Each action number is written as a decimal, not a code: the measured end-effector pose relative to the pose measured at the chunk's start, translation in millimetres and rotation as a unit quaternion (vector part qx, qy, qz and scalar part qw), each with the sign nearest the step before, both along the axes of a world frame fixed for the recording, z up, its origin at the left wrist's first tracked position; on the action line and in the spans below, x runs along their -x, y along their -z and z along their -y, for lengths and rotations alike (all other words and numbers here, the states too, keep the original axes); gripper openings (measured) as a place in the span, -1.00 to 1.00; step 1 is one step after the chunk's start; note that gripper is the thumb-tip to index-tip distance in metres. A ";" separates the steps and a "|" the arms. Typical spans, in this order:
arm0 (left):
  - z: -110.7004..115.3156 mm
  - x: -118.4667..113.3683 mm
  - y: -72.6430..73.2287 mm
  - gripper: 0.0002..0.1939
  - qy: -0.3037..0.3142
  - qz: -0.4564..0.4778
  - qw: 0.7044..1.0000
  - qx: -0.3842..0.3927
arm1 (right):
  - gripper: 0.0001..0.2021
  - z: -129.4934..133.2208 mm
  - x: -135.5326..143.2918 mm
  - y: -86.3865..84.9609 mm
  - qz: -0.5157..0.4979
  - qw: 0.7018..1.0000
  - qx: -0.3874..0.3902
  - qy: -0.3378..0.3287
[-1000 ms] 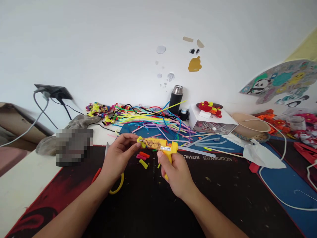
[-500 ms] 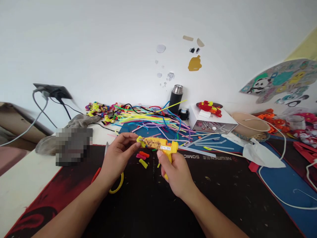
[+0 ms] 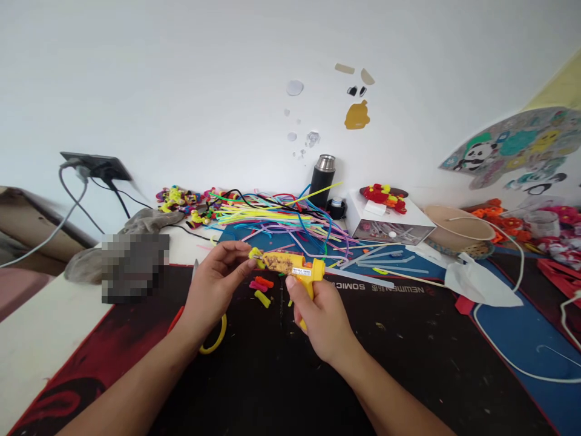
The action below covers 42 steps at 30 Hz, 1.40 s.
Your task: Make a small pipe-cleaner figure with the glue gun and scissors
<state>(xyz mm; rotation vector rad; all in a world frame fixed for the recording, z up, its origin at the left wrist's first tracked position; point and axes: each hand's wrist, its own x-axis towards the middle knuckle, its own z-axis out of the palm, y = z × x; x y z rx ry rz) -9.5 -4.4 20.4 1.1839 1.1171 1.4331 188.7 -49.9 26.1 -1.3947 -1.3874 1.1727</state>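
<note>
My right hand (image 3: 320, 309) is wrapped round the handle of a yellow hot glue gun (image 3: 284, 264), its nozzle aimed left. A clear glue stick (image 3: 363, 277) juts from the gun's rear end. Between the fingertips of my left hand (image 3: 220, 275) is a small yellow pipe cleaner piece (image 3: 256, 254), right at the nozzle; fingers partly cover it. On the black mat below lie short pipe cleaner pieces in pink and orange (image 3: 261, 283) and in yellow-green (image 3: 262, 298). Scissors with a yellow and red handle (image 3: 216, 339) lie partly under my left forearm.
Behind my hands lies a heap of coloured pipe cleaners (image 3: 272, 215). A black thermos (image 3: 322, 180) and a white drawer box (image 3: 390, 221) stand by the wall. Loose glue sticks (image 3: 385, 261), a tissue (image 3: 479, 283) and a white cable (image 3: 512, 366) lie to the right.
Both hands, with the glue gun and the yellow piece, have shifted very slightly left. Both grips stay the same.
</note>
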 end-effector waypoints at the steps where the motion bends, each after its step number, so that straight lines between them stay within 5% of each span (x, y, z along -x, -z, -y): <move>1: 0.1 -0.1 -0.3 -0.55 0.000 0.001 1.000 0.000 | -0.37 -0.2 -0.3 -0.6 -0.003 1.000 -0.001 0.001; 42: -3.9 5.0 9.3 -0.60 -0.004 0.046 0.999 -0.020 | -0.40 -0.5 0.1 0.5 -0.009 1.000 -0.002 -0.011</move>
